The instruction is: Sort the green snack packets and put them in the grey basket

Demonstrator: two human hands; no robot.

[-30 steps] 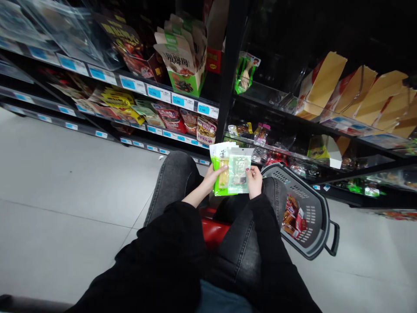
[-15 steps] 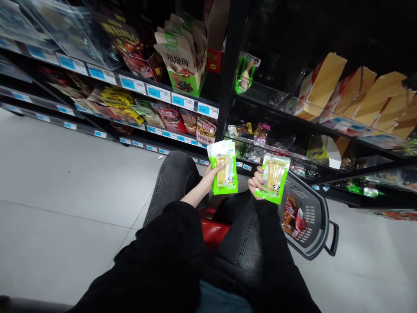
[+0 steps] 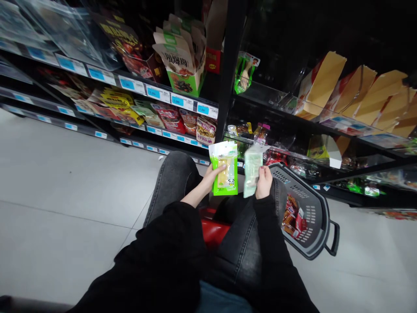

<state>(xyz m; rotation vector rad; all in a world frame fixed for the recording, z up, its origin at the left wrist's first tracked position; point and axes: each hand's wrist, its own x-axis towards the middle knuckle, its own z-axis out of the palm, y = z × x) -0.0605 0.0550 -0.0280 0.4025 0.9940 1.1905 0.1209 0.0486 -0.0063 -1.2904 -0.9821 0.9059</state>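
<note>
Between thumb and fingers, my left hand point(image 3: 210, 179) is closed on a small stack of green-and-white snack packets point(image 3: 230, 188). The top packet has a clear window with pale yellow food behind it and a panda printed at a lower corner. Just to the right, my right hand point(image 3: 264, 182) grips one snack packet point(image 3: 252, 171) by its side edge. That packet now shows its pale green back and is slightly blurred. A small gap separates it from the stack. Both hands are above my knees, in front of the shelves.
A grey shopping basket point(image 3: 312, 208) with red snack packs point(image 3: 291, 219) stands on the floor to the right. Shelves ahead carry bagged snacks point(image 3: 169, 117), a green-and-white carton point(image 3: 185, 65) and open yellow cartons point(image 3: 325, 82). A red stool point(image 3: 213, 232) is under me.
My right hand has turned its packet over from its front to its back and brought it left, closer to the stack. My left hand has barely moved.
</note>
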